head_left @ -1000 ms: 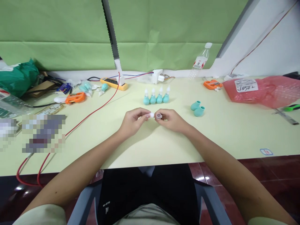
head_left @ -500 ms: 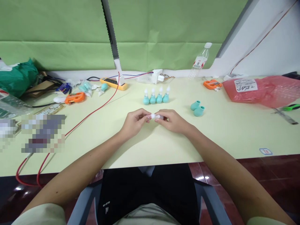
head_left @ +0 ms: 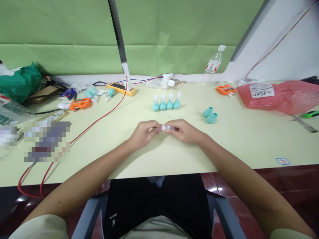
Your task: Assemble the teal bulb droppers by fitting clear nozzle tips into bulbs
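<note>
Between my fingertips is a small clear tube with a white end (head_left: 169, 127), lying about level above the table. My right hand (head_left: 185, 131) grips its clear body between thumb and fingers. My left hand (head_left: 146, 133) pinches at the white end, and its fingertips partly cover it. Just beyond the hands, several teal rubber bulbs with white tips (head_left: 169, 105) stand upright in a row. Two teal bulbs without tips (head_left: 211, 118) lie on their sides to the right, their open necks showing.
A yellow multimeter (head_left: 121, 89), a red cable (head_left: 99, 119) and an orange tool (head_left: 80, 104) lie to the left. At the back right stand a clear plastic bottle (head_left: 213, 66), another orange tool (head_left: 226, 89) and a red plastic bag (head_left: 281, 98). A cutter (head_left: 305, 123) lies beside the bag.
Both hands have come slightly nearer to me with the tube. The left fingers have shifted on its white end; the bulbs on the table have stayed put.
</note>
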A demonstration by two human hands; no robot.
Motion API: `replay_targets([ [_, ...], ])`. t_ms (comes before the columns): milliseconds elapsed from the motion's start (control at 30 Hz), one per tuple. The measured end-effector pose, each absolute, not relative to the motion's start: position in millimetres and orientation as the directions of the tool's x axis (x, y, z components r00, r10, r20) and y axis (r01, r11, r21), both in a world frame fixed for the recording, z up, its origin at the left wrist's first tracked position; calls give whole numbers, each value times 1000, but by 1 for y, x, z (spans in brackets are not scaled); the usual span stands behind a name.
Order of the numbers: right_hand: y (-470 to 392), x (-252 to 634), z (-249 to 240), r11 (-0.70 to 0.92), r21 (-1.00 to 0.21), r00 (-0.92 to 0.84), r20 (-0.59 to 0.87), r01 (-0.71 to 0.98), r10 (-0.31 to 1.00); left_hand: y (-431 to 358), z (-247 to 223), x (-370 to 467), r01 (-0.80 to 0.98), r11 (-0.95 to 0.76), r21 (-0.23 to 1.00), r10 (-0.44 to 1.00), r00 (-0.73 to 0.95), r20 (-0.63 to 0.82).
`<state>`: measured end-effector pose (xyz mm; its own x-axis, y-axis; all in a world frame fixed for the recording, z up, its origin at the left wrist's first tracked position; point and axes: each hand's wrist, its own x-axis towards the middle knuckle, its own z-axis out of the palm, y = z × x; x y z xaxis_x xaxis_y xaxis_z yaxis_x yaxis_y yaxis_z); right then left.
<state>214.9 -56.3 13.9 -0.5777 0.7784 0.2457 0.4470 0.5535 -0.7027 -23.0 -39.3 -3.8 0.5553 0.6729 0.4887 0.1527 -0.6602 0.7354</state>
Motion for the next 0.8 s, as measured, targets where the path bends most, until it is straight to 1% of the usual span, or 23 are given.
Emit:
replay_targets([
  [133,-58,213,14,504,-741,-573,197,443,795,-40,-7,-22,199,-789,581,575,574,583],
  [200,-58,212,14,478,-773,-565,192,417,803,-41,-7,-21,202,-808,554,558,563,609],
  [267,-57,211,14,462,-801,-559,199,381,805,-42,-7,-20,208,-807,553,564,549,617],
  [400,-55,207,12,427,-849,-547,208,312,811,-41,-3,-17,205,-754,624,624,518,585],
  [467,-54,205,10,412,-865,-516,223,286,827,-40,1,-15,182,-695,695,676,495,546],
  [567,-52,202,8,417,-868,-485,252,269,837,-39,5,-12,87,-543,835,761,470,446],
  [633,-52,201,7,423,-860,-497,244,285,832,-39,7,-11,15,-436,900,793,479,376],
  [733,-51,208,11,447,-828,-504,241,339,829,-40,10,-11,6,-364,931,821,475,318],
  [767,-50,213,14,472,-801,-480,271,368,834,-41,12,-12,12,-357,934,832,459,312],
  [800,-48,220,19,501,-765,-419,332,405,845,-41,14,-13,9,-352,936,843,438,313],
])
